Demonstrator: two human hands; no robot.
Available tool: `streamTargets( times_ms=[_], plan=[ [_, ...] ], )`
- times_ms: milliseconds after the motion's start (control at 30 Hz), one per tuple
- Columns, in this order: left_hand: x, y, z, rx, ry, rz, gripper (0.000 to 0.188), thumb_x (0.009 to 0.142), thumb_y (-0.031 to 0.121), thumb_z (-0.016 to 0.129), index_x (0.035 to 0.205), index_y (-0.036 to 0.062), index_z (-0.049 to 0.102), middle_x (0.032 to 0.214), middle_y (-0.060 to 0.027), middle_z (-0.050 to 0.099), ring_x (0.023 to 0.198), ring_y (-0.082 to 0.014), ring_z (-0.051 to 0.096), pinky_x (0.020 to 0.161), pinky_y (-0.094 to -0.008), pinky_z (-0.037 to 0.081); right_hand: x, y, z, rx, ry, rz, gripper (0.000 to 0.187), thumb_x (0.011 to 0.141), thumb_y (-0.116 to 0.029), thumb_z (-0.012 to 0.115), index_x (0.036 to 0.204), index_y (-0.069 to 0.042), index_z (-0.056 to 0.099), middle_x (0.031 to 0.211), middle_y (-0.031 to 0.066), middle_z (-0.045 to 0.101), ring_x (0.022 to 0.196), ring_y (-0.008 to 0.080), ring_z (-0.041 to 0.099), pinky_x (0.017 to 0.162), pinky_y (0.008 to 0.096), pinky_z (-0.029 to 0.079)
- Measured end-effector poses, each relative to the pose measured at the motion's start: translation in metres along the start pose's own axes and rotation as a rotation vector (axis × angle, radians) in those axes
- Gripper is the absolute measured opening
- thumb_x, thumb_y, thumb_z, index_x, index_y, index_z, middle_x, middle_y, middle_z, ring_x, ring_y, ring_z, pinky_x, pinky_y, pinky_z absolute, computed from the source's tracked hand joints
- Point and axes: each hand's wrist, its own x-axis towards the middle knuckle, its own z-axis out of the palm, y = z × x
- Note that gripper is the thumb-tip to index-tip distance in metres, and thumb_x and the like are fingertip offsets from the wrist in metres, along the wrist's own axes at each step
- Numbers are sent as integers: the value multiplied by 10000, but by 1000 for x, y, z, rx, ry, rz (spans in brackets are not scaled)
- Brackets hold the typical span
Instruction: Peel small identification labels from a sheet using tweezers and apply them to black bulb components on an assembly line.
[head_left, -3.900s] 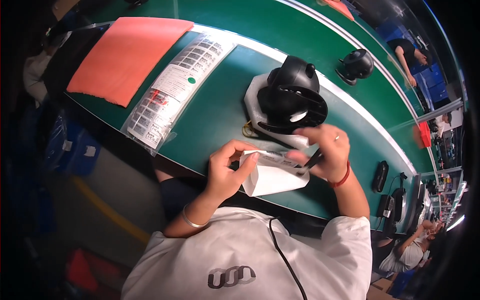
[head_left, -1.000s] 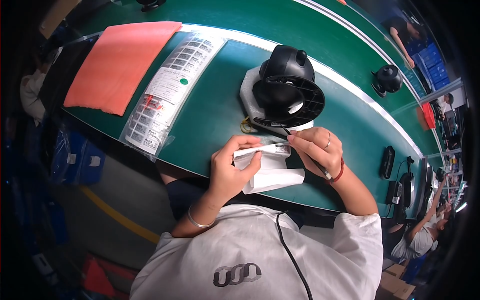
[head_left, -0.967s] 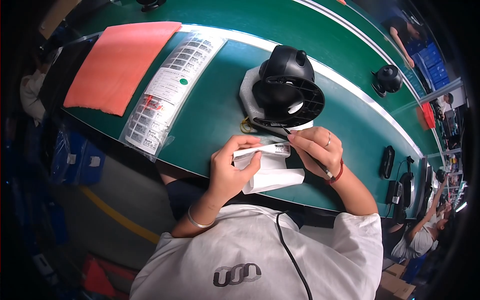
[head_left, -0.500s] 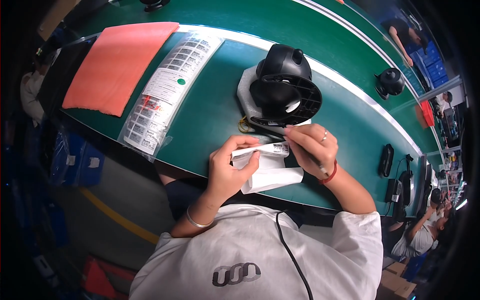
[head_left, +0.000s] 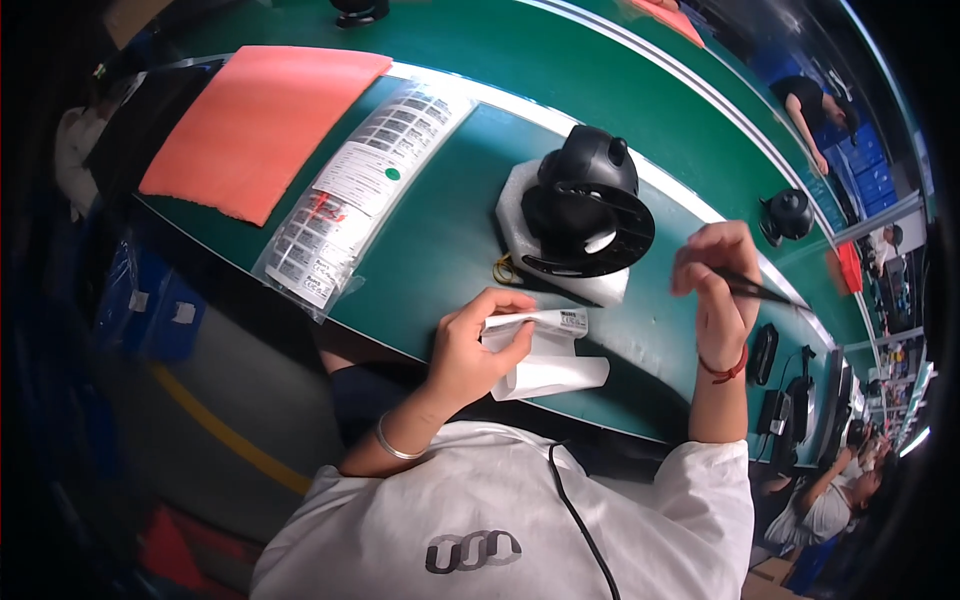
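Between the thumb and fingers of my left hand point(head_left: 470, 350) is a curled strip of white label paper point(head_left: 550, 378), printed labels showing at its upper end. My right hand point(head_left: 715, 290) is raised over the bench to the right, closed around slim black tweezers point(head_left: 768, 292) whose tips point right. Whether anything else is pinched in those fingers cannot be seen. A glossy black rounded device point(head_left: 590, 195) with an open ring-shaped base rests tilted on a white foam block point(head_left: 513, 205), beyond the label strip and apart from both hands.
Left of the device lie a plastic-wrapped stack of label sheets point(head_left: 345, 190) and an orange foam sheet point(head_left: 265, 125). A yellow cable loop point(head_left: 505, 268) sits by the foam block. Black adapters point(head_left: 775, 410) lie at right. Another black device point(head_left: 787, 215) stands on the far green surface point(head_left: 560, 65).
My right hand has left the device's lower edge and swung right and upward, bringing the tweezers into plain sight. My left hand keeps the label strip. The whole view has shifted slightly.
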Motion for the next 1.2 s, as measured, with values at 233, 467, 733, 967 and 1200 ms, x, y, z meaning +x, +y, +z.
streamTargets(
  times_ms=[233,467,733,967,1200],
  plan=[
    [1,-4,0,60,-10,76,210,784,46,706,977,30,625,912,-91,703,851,-220,703,750,-305,543,29,8,27,-1212,-116,-304,406,748,-298,783,1035,-89,586,530,58,537,475,253,560,457,343,418],
    [-7,-4,-4,65,-40,93,225,793,89,697,998,32,627,951,-88,700,885,-236,695,783,-318,540,32,1,21,-1130,-247,-609,385,587,-194,869,810,-66,581,524,16,477,543,214,467,545,335,382],
    [-5,-6,-4,66,-22,110,205,789,47,704,981,11,643,919,-85,700,862,-193,693,769,-289,536,56,28,-20,-1303,18,-551,349,667,-201,828,836,-56,559,592,66,539,550,253,508,514,358,387],
    [-3,-3,-3,107,-37,81,183,796,81,706,963,34,650,919,-81,704,862,-206,693,757,-294,537,116,119,-106,-1756,33,-397,248,767,-198,700,883,-125,493,679,50,595,592,277,614,537,391,461],
    [-4,0,-2,156,-37,79,171,798,106,711,955,64,659,874,-77,705,776,-234,694,706,-311,537,108,187,-149,-1699,342,-305,280,827,-335,679,888,-131,497,689,64,616,592,275,633,485,388,473]
  ],
)
